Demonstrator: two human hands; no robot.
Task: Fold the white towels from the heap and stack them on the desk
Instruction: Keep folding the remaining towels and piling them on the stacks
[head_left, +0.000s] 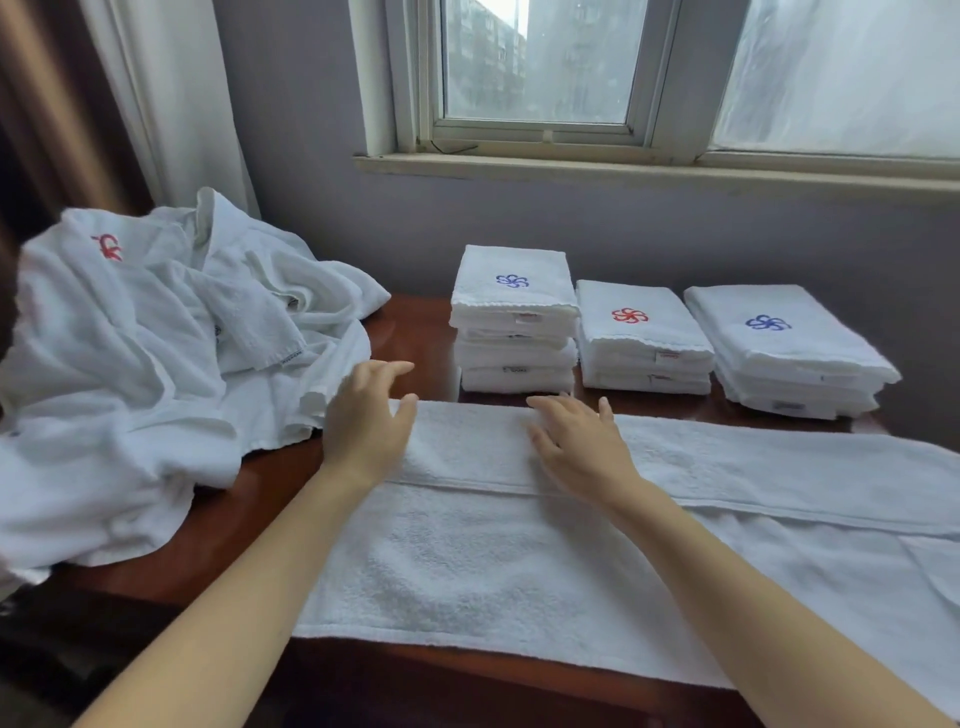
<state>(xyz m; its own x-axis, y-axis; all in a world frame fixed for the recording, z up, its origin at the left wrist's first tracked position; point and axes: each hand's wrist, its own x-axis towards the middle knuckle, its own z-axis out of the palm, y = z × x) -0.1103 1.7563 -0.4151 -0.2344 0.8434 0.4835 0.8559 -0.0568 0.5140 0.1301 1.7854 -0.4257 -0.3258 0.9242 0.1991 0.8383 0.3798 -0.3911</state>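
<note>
A long white towel (493, 561) lies spread across the dark wooden desk (218, 519), its far long edge folded over toward me. My left hand (366, 421) rests at the towel's far left corner with fingers loosely spread. My right hand (576, 441) lies flat on the folded strip, fingers straight. A heap of crumpled white towels (145, 364) covers the desk's left end. Behind my hands stand three stacks of folded towels: a tall left stack (514, 322), a middle stack (641, 338) and a right stack (784, 353).
A grey wall and a window sill (623, 171) run behind the desk. A curtain (171, 104) hangs at the left. The towel's right end runs out of view past the desk's right side.
</note>
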